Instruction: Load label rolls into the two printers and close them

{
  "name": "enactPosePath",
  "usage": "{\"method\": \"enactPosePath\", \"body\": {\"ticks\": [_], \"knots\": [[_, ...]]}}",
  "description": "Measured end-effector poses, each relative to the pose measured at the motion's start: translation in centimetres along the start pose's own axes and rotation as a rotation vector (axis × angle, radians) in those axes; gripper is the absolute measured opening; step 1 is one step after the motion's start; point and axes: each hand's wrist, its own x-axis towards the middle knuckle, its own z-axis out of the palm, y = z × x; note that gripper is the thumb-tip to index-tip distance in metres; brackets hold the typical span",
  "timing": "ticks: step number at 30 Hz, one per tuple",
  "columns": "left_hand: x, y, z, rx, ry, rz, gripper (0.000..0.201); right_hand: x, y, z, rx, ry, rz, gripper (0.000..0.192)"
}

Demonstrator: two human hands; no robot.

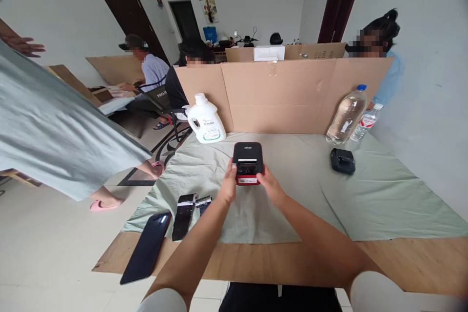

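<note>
A small black and red label printer [247,156] is between my two hands above the cloth, near the middle of the table. My left hand [228,184] is closed on its lower left side. At its lower right corner my right hand [272,185] grips it, the thumb on the front edge. A pale strip shows across the top face, by a dark slot. To the left of my left forearm lie a black roll with a loose strip [184,217] and a smaller roll [204,201], partly behind the arm.
A dark phone or tablet [146,246] lies at the front left edge. A white jug [206,119] stands at the back left. A large bottle [346,116], a smaller bottle [365,123] and a black device [342,161] are at right. A cardboard screen [281,97] closes the back; people are around.
</note>
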Motion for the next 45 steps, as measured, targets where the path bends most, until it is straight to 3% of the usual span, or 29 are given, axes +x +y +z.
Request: {"method": "enactPosePath", "body": {"ticks": [4,7,12,16,21,25,29,34,38,45], "knots": [[-6.5,-0.7,5.4,0.105,-0.125,-0.013,0.055,-6.4,-2.4,-5.9,-0.047,0.082,0.012,0.066],[-10.9,-2.3,8.4,0.148,-0.185,-0.079,0.055,-11.0,-2.7,-8.7,-0.093,0.153,0.066,0.068],[-14.4,-4.2,9.6,0.297,-0.268,-0.096,0.057,-15.8,-1.1,-10.0,-0.080,0.214,0.163,0.071],[-13.7,-3.5,9.0,0.241,-0.253,-0.118,0.057,-16.0,0.3,-10.3,-0.093,0.296,0.214,0.066],[-10.9,-1.8,9.0,0.044,-0.160,-0.219,0.054,-13.1,-0.1,-9.9,-0.217,0.511,0.193,0.054],[-8.7,-1.4,8.9,-0.073,-0.324,-0.133,0.055,-11.3,-0.5,-8.5,-0.480,0.577,0.028,0.046],[-7.9,-1.8,8.6,-0.081,-0.457,-0.132,0.060,-11.7,0.7,-7.3,-0.646,0.608,-0.095,0.044],[-8.2,-2.2,8.4,-0.083,-0.484,-0.122,0.061,-12.8,2.1,-6.7,-0.514,0.652,-0.067,0.064],[-8.4,-2.2,8.6,-0.065,-0.487,-0.101,0.064,-12.9,2.5,-6.2,-0.346,0.692,-0.004,0.069],[-8.0,-1.5,9.0,-0.135,-0.494,-0.222,0.099,-12.9,2.6,-6.0,-0.275,0.702,-0.044,0.068]]}}
